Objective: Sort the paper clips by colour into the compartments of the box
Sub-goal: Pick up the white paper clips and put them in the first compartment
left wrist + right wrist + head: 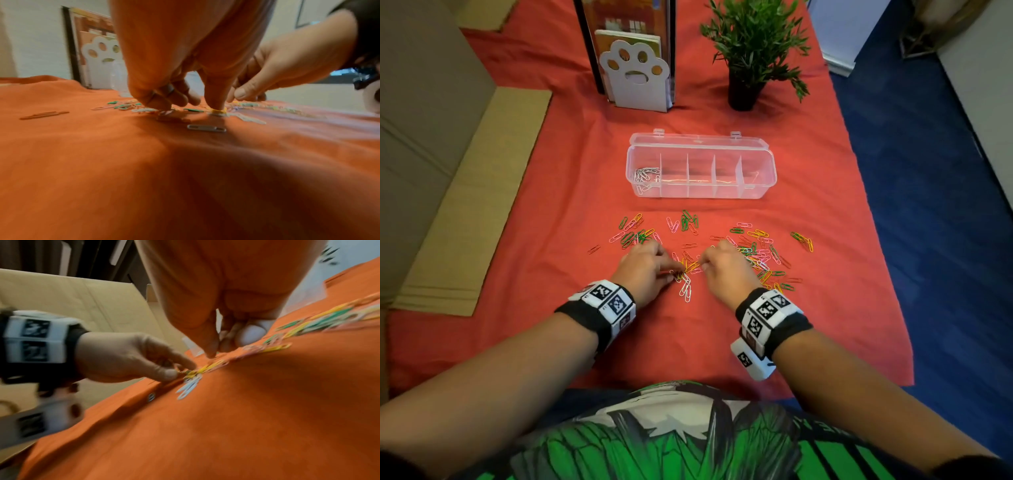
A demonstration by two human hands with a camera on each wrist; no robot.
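Observation:
Several green, yellow, pink, red and white paper clips (753, 250) lie scattered on the red cloth in front of the clear box (756, 186). The box stands with its lid back; its leftmost compartment holds white clips (645, 176), the others look bare. My left hand (676, 271) and right hand (703, 263) meet over a small tangle of yellow clips (691, 266). The left thumb and forefinger pinch a yellow clip (192, 372), the other fingers curled. The right fingertips (211, 352) pinch at the tangle's other end. A few white clips (686, 290) lie just below.
A white paw-shaped bookend (635, 75) with books and a potted plant (753, 51) stand behind the box. Flat cardboard (476, 205) lies off the cloth's left side. The table's right edge (873, 240) drops to blue floor.

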